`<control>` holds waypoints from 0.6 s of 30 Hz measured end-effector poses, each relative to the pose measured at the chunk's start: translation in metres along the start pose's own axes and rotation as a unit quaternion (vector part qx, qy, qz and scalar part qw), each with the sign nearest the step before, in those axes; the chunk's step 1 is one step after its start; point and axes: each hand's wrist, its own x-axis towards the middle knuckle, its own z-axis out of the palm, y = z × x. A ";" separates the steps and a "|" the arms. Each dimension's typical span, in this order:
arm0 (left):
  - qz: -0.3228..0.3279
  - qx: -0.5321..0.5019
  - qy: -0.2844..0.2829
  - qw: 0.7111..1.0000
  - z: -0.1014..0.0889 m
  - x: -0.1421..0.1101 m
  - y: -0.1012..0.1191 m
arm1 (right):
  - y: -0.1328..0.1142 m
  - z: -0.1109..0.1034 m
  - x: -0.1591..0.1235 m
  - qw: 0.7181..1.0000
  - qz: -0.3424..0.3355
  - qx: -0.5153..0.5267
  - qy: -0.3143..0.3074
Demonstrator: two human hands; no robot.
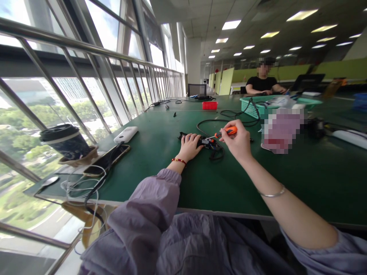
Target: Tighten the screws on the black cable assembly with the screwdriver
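Well, orange screwdriver [231, 130], illegibly printed cup [67, 146].

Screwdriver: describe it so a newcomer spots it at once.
Over the green table, find the right hand, on the arm with the silver bangle. It holds the screwdriver, whose orange handle stands out from the mostly black device beside it.

Shiny metal railing [86, 48], smooth tabletop [218, 187], matt cloth sleeve [155, 198], plastic screwdriver handle [231, 130], black device [207, 143] perhaps matt plastic.

Tall windows [106, 19], metal railing [71, 44] before them; lit ceiling panels [231, 25], lime-green partitions [226, 81], dark green table [149, 152]
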 end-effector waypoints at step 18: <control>-0.003 -0.012 0.000 1.000 -0.001 0.000 0.001 | -0.002 -0.015 0.006 0.993 0.006 -0.115 -0.007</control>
